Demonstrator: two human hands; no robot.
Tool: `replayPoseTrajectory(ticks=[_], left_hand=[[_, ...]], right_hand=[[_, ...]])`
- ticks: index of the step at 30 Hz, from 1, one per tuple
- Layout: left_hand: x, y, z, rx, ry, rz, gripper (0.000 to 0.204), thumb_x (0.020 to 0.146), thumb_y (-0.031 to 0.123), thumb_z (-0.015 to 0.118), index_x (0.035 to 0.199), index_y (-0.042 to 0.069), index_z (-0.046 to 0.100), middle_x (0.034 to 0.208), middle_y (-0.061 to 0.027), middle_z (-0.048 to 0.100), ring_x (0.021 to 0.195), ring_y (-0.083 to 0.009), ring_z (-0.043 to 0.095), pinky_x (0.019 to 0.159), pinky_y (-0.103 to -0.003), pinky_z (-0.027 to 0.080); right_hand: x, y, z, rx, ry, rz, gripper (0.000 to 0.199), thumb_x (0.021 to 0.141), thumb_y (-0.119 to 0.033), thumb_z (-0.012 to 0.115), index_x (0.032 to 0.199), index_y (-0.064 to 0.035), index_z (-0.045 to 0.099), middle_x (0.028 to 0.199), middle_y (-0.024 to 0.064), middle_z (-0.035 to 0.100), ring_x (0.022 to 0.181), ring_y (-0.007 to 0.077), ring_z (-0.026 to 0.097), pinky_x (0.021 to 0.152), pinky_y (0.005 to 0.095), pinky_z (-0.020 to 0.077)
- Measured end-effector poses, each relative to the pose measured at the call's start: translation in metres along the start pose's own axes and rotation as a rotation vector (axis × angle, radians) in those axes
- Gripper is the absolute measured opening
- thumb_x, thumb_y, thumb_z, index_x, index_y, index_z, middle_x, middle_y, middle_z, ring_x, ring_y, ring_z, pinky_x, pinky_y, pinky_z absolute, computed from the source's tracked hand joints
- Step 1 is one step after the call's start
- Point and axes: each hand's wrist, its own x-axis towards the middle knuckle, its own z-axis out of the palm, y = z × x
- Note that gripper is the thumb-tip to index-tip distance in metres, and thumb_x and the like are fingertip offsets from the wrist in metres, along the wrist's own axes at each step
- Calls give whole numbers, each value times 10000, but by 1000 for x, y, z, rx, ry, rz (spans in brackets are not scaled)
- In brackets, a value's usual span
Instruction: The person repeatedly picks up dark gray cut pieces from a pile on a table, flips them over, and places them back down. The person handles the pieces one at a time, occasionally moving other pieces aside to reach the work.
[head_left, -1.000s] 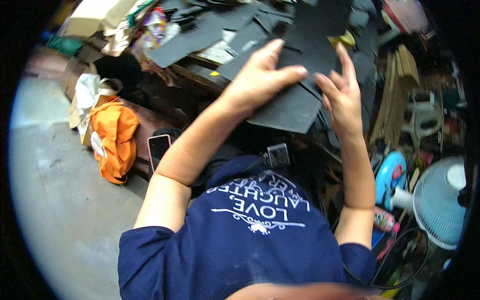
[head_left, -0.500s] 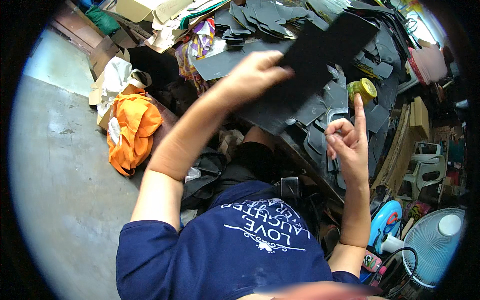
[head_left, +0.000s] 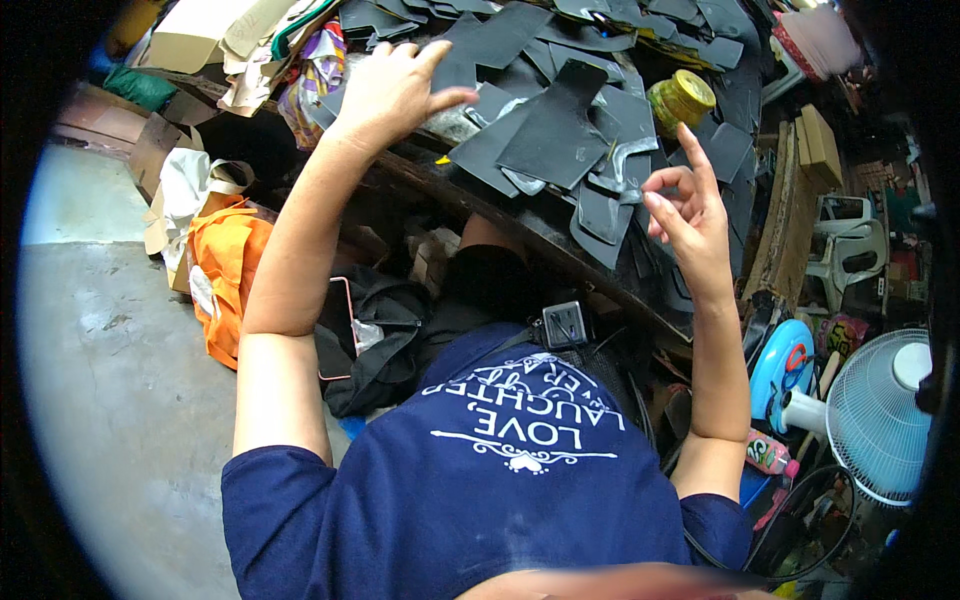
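Note:
My left hand (head_left: pixel 388 92) hovers with fingers spread at the left edge of a heap of black rubbery cut-out sheets (head_left: pixel 560 140) on a dark workbench. It holds nothing, and its fingertips are close to a black piece (head_left: pixel 462 62). My right hand (head_left: pixel 688 210) is raised over the bench's right side, empty, with the index finger up and the other fingers loosely curled. A large black sheet (head_left: pixel 548 148) lies on top of the heap between the two hands.
A yellow tin (head_left: pixel 680 100) stands among the sheets. On the floor to the left lie an orange bag (head_left: pixel 235 270), a phone (head_left: pixel 335 325) and a black bag (head_left: pixel 385 340). Cardboard (head_left: pixel 200 40) is piled at top left. A white fan (head_left: pixel 880 410) and plastic chair (head_left: pixel 850 250) stand at right.
My left hand let go of the big black sheet it held up, and the sheet now lies on the heap. The right hand stays raised and empty. The view has tilted down.

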Motion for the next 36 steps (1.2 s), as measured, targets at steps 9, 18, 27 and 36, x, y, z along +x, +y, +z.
replayPoseTrajectory(ticks=[9,18,27,36], left_hand=[[-3,-1,1,-136,-64,-38,702,750,561,732,1297,151,576,1185,-189,590,1112,-364,538,967,-441,450],[-6,19,-17,-3,40,-77,491,793,498,705,1110,123,698,1128,-178,584,1077,-351,528,923,-451,461],[5,21,-18,55,-113,-138,459,810,518,679,998,101,703,1027,-125,575,1035,-311,518,838,-430,468],[-3,8,-15,-140,-89,-152,413,752,372,769,963,37,651,1016,-172,557,960,-361,587,825,-432,503]], right_hand=[[4,8,1,-59,-7,30,655,891,-34,634,1486,-66,362,957,40,564,709,39,514,611,186,477],[7,12,9,-74,-10,0,632,881,11,623,1467,-61,399,945,29,564,680,31,497,598,183,467],[1,13,6,-97,-9,-36,599,884,13,619,1448,-57,428,928,29,567,664,29,493,596,180,465],[-5,10,-1,-110,36,-69,488,914,-4,592,1392,-44,502,957,22,591,746,48,527,633,196,480]])
